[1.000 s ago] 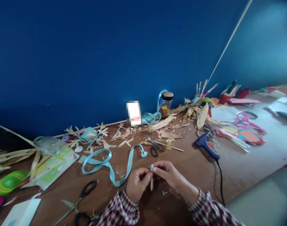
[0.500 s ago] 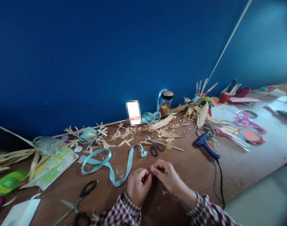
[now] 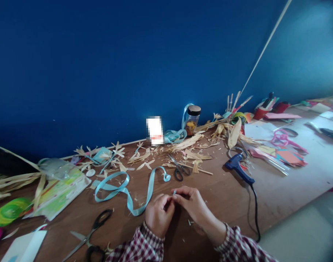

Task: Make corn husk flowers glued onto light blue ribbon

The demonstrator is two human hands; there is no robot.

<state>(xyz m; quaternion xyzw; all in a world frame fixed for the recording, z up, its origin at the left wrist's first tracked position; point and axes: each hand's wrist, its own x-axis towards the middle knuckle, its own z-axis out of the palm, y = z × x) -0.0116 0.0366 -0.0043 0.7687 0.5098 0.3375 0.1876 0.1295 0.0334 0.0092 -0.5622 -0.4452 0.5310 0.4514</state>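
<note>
My left hand (image 3: 160,214) and my right hand (image 3: 194,203) meet at the fingertips above the brown tabletop. Both are closed in a pinch around a small light-blue piece (image 3: 174,193), which matches the ribbon in colour; most of it is hidden by the fingers. Beyond my left hand, a long light-blue ribbon (image 3: 139,210) lies in loose loops, its far end curled up. Small black-handled scissors (image 3: 180,171) rest past my fingertips. Larger open scissors (image 3: 87,238) lie to the left of my left sleeve.
A blue glue gun (image 3: 239,167) with a black cord lies to the right. Dried husk pieces (image 3: 188,143) litter the back, near a black-lidded jar (image 3: 193,120). Pink scissors (image 3: 288,140) and paper scraps lie farther right. A patterned sheet (image 3: 59,193) is at left.
Both hands have shifted slightly left, still together at the fingertips. A little more of the light-blue piece shows above the fingers. The things on the table stay put.
</note>
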